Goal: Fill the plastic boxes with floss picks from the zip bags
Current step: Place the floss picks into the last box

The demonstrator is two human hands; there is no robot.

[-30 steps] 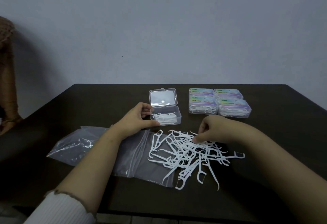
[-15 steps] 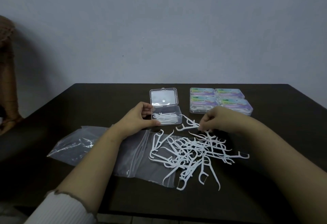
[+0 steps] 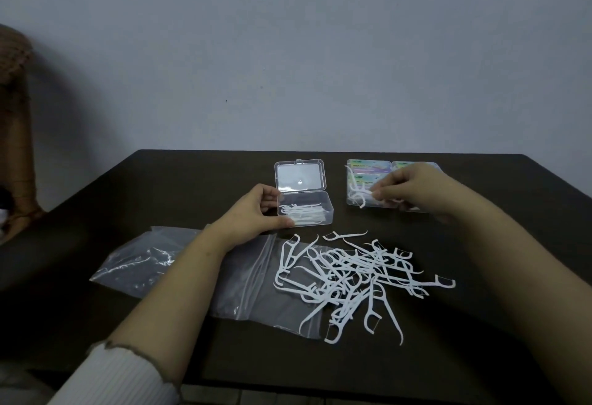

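Above closed labelled boxes (image 3: 368,169), right hand (image 3: 413,190) pinches small bunch of white plastic floss picks (image 3: 360,195). Open clear plastic box (image 3: 306,211), partly filled, lies to its left, long axis crosswise; left hand (image 3: 256,212) grips box's left end. Loose pile (image 3: 355,276) nearer, beside empty zip bag (image 3: 250,279).

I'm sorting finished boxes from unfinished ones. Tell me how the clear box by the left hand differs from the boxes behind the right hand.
The clear plastic box stands open, lid tipped back; the stacked labelled boxes are shut. The open box is plain, while those carry colourful labels. The left hand holds the open box; the right hand holds white floss picks in front of the stack. Both kinds are clear plastic.
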